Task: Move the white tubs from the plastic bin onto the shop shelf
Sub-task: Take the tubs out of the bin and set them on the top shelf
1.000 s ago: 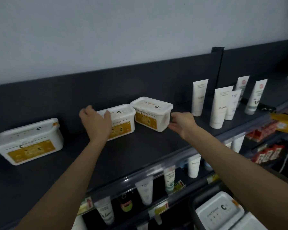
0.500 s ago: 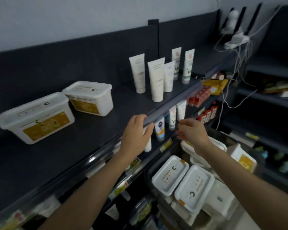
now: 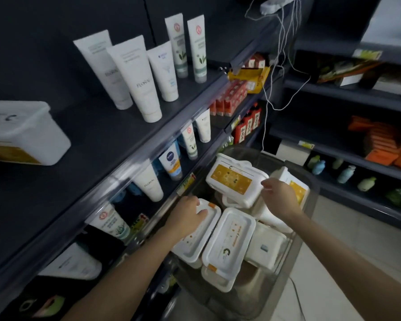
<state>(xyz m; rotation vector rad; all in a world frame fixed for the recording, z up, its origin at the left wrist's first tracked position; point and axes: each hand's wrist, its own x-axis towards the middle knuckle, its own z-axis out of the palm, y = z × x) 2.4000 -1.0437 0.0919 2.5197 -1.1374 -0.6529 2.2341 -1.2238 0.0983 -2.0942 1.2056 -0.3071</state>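
Several white tubs with yellow labels lie jumbled in a clear plastic bin [image 3: 311,191] at the lower centre. My left hand [image 3: 186,213] rests flat on the lid of the leftmost tub [image 3: 198,239], fingers spread, not closed round it. My right hand [image 3: 279,196] hovers over the bin, fingertips at the edge of a tilted tub [image 3: 234,179] lying on its side; a firm grasp is not visible. Another tub [image 3: 228,244] lies lid-up between my arms. One white tub [image 3: 21,133] stands on the dark shop shelf [image 3: 97,144] at the far left.
White cream tubes [image 3: 139,77] stand on the same shelf, right of the placed tub. Smaller tubes [image 3: 171,162] hang on the shelf below, just left of the bin. White cables [image 3: 273,72] dangle at the corner. Shelves with orange packs [image 3: 384,144] and bottles fill the right.
My view swung down and right from the shelf to the bin. Both hands dropped from the shelf edge into the bin, the left onto a lid, the right to the tilted tub.
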